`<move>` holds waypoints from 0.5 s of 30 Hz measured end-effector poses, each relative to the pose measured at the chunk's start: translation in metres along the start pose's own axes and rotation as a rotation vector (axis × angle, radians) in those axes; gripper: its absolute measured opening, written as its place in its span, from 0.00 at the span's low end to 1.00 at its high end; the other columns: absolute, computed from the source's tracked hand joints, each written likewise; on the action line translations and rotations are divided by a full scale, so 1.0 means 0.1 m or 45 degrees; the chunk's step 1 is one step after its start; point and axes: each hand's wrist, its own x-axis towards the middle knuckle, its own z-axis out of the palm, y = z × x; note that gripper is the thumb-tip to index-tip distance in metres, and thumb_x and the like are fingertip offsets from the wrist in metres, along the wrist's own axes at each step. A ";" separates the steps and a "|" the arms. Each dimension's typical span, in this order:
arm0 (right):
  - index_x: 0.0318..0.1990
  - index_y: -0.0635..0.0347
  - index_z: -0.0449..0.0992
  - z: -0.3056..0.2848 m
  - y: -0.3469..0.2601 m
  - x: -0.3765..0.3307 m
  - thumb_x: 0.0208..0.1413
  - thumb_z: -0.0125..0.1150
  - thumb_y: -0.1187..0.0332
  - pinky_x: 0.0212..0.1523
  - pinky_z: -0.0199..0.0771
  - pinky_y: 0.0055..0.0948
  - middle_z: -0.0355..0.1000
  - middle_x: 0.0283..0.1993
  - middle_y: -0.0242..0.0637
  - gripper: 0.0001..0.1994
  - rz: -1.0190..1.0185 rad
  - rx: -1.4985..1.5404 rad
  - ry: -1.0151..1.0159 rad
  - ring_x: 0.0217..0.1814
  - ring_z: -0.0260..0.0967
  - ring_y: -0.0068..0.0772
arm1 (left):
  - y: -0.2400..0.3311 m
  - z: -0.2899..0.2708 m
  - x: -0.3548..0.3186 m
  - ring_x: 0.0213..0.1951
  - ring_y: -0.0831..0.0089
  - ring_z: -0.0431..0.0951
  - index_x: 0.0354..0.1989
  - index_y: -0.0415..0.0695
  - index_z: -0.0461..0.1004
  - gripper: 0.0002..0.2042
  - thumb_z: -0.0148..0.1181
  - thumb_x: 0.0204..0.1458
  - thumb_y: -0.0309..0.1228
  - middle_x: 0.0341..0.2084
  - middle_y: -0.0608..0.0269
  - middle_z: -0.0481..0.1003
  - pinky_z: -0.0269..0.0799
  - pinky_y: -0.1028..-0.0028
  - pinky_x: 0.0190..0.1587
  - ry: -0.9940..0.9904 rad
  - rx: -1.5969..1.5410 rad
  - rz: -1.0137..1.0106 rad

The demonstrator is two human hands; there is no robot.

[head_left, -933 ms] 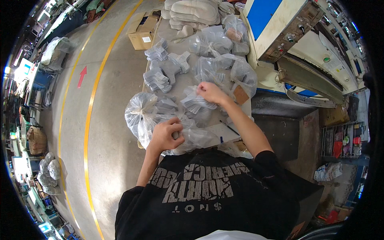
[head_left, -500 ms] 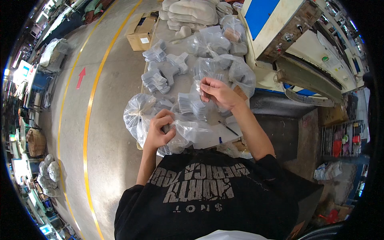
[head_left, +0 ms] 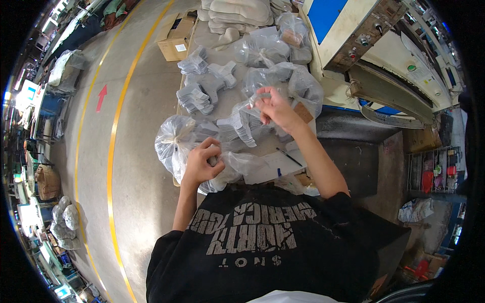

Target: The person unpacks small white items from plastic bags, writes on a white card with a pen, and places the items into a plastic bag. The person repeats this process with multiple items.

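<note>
My left hand (head_left: 203, 162) is closed, its fingers curled round bunched film of a clear plastic bag (head_left: 237, 164) at the table's near side. Close by on its left bulges a tied clear bag (head_left: 172, 139) of pale pieces. Farther right, my right hand (head_left: 277, 112) has its fingers bent at a thin edge of clear plastic. Just below and left of it leans a stack of flat light-grey cut pieces (head_left: 237, 127), partly under film. Beyond lie more loose stacks of grey pieces (head_left: 196, 98). What sits inside my left fist is mostly hidden.
A pen (head_left: 289, 156) lies on white paper (head_left: 262, 171) near my right forearm. Filled plastic bags (head_left: 262, 50) and stacked pale pads (head_left: 237, 14) occupy the table's far part. A machine (head_left: 374, 45) stands at the right; a cardboard box (head_left: 174, 43) sits at the far left.
My right hand has moved slightly up, its fingers looser. The grey stack below it has tipped and fanned out toward the left. My left hand stays nearly in place.
</note>
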 end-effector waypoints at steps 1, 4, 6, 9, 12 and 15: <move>0.65 0.52 0.69 0.05 -0.01 -0.05 0.70 0.60 0.64 0.32 0.71 0.25 0.76 0.55 0.44 0.19 -0.002 -0.141 0.050 0.29 0.67 0.25 | -0.01 0.02 0.00 0.37 0.49 0.82 0.26 0.39 0.76 0.11 0.67 0.39 0.33 0.42 0.51 0.80 0.77 0.61 0.38 0.019 -0.012 0.010; 0.72 0.49 0.65 0.13 0.16 -0.08 0.63 0.70 0.58 0.40 0.82 0.38 0.72 0.59 0.53 0.32 -0.826 -0.959 -0.071 0.37 0.80 0.42 | -0.02 0.06 0.00 0.38 0.48 0.81 0.27 0.38 0.75 0.11 0.67 0.38 0.31 0.42 0.49 0.79 0.77 0.61 0.40 -0.006 -0.053 0.025; 0.74 0.42 0.64 0.31 0.19 -0.25 0.60 0.72 0.56 0.43 0.83 0.45 0.70 0.60 0.53 0.35 -0.549 -1.287 -0.195 0.42 0.81 0.51 | 0.02 0.07 0.00 0.39 0.47 0.81 0.28 0.37 0.75 0.11 0.66 0.38 0.30 0.42 0.49 0.78 0.77 0.61 0.42 -0.050 -0.084 0.011; 0.75 0.36 0.63 0.52 0.20 -0.36 0.58 0.73 0.55 0.47 0.83 0.49 0.70 0.59 0.51 0.38 -0.301 -1.618 -0.306 0.46 0.81 0.58 | 0.09 0.09 0.01 0.38 0.48 0.81 0.28 0.38 0.75 0.11 0.66 0.38 0.31 0.42 0.51 0.78 0.77 0.62 0.41 -0.074 -0.122 0.028; 0.75 0.34 0.64 0.50 0.35 -0.30 0.59 0.72 0.56 0.47 0.83 0.49 0.71 0.57 0.48 0.36 -0.273 -1.669 -0.328 0.47 0.80 0.58 | 0.05 0.14 0.00 0.35 0.50 0.81 0.29 0.40 0.77 0.10 0.66 0.39 0.32 0.41 0.55 0.79 0.77 0.60 0.38 -0.066 -0.106 0.102; 0.73 0.33 0.67 0.33 0.44 -0.20 0.62 0.69 0.57 0.47 0.82 0.50 0.73 0.54 0.49 0.31 -0.369 -1.561 -0.331 0.49 0.80 0.57 | 0.02 0.14 -0.04 0.37 0.49 0.82 0.31 0.41 0.79 0.10 0.66 0.42 0.33 0.42 0.55 0.79 0.77 0.59 0.40 -0.148 -0.053 0.046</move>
